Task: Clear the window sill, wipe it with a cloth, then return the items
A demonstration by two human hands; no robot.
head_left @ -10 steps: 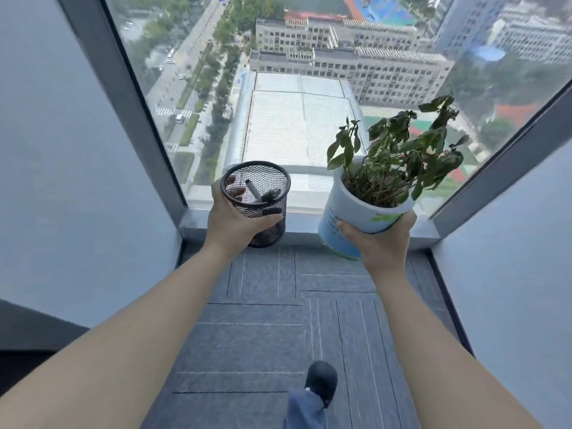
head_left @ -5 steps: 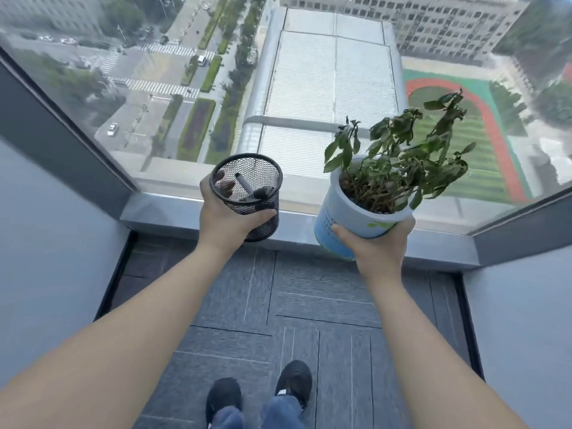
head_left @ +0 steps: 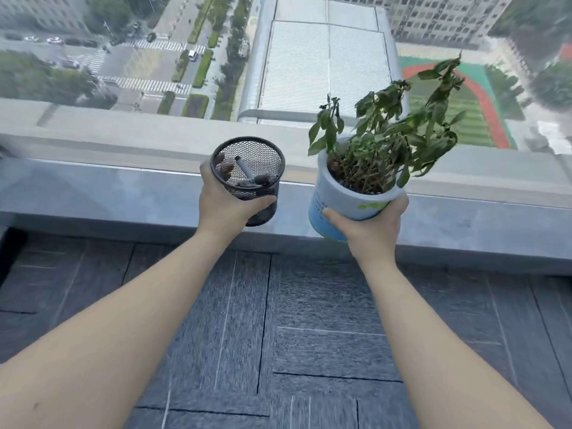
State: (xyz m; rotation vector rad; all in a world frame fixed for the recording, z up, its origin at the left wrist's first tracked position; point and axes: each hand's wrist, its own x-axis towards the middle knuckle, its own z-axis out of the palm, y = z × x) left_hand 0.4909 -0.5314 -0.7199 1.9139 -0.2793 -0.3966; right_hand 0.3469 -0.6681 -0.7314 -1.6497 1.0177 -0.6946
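Note:
My left hand [head_left: 223,205] grips a black mesh pen holder [head_left: 249,178] with a pen or two inside, held upright just above the front of the grey window sill [head_left: 123,196]. My right hand [head_left: 370,229] holds a white and blue plant pot [head_left: 343,196] from below; its green leafy plant [head_left: 390,128] leans slightly right. Both items hang in the air over the sill's near edge, side by side and apart. No cloth is in view.
The sill runs the full width under a large window [head_left: 309,57] looking down on streets and roofs. Dark grey carpet tiles [head_left: 278,320] cover the floor below. Nothing else stands on the visible sill.
The view has moved closer to the sill and tipped forward; my feet have dropped out of sight. Both hands have carried the pen holder and pot nearer the sill.

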